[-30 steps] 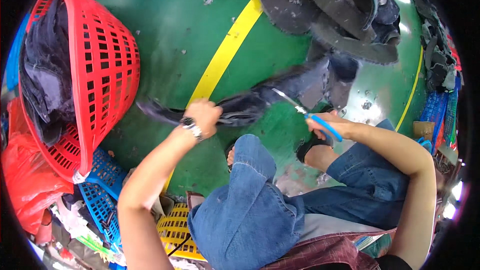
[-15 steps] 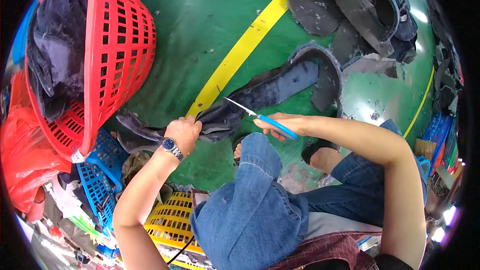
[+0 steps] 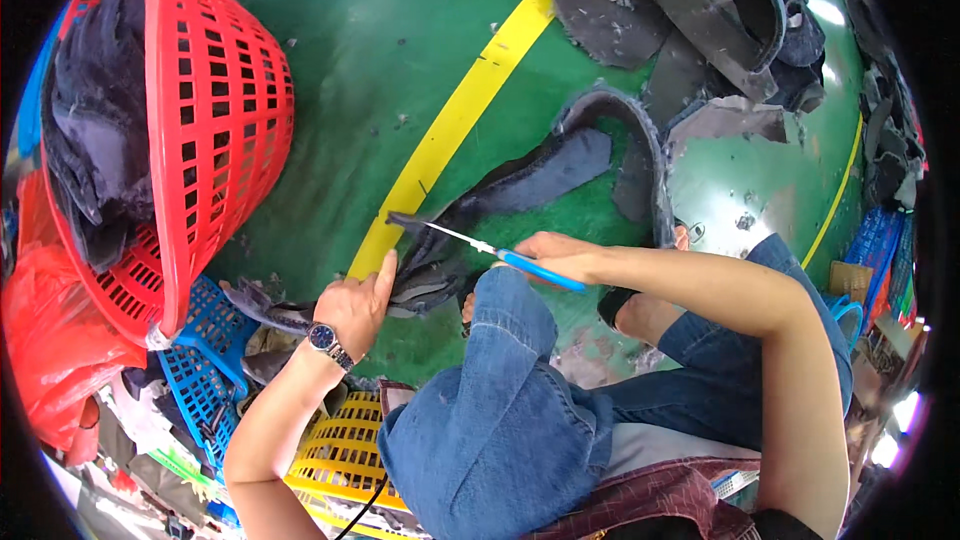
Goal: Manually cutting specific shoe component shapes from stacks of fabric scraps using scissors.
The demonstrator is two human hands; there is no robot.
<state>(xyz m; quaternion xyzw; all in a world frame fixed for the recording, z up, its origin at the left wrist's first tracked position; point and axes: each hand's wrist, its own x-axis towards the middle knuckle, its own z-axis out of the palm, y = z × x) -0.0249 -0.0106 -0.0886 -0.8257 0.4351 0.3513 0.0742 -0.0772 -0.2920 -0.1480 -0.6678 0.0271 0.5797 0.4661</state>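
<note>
My left hand (image 3: 352,315), with a watch on its wrist, is closed at the dark grey fabric strip (image 3: 420,290), its index finger raised. That long, fuzzy-edged strip trails across the floor toward the upper right. In my closed right hand (image 3: 558,252) are blue-handled scissors (image 3: 538,270), their thin metal blades pointing left just above the raised finger. At the blade tip is a small dark scrap (image 3: 405,221), seen over the yellow line; I cannot tell whether it is still joined to the strip.
A red slatted basket (image 3: 225,110) with dark fabric lies tipped at left, near blue (image 3: 200,365) and yellow (image 3: 345,440) baskets. Dark cut pieces (image 3: 690,15) are heaped at the upper right. A yellow line (image 3: 460,120) crosses the green floor, and my denim-covered knee (image 3: 515,320) is close below the scissors.
The scissors have moved left and down toward my left hand, and their blades look closer together. A small dark scrap now shows at their tip. My left index finger has lifted. The whole view has shifted slightly.
</note>
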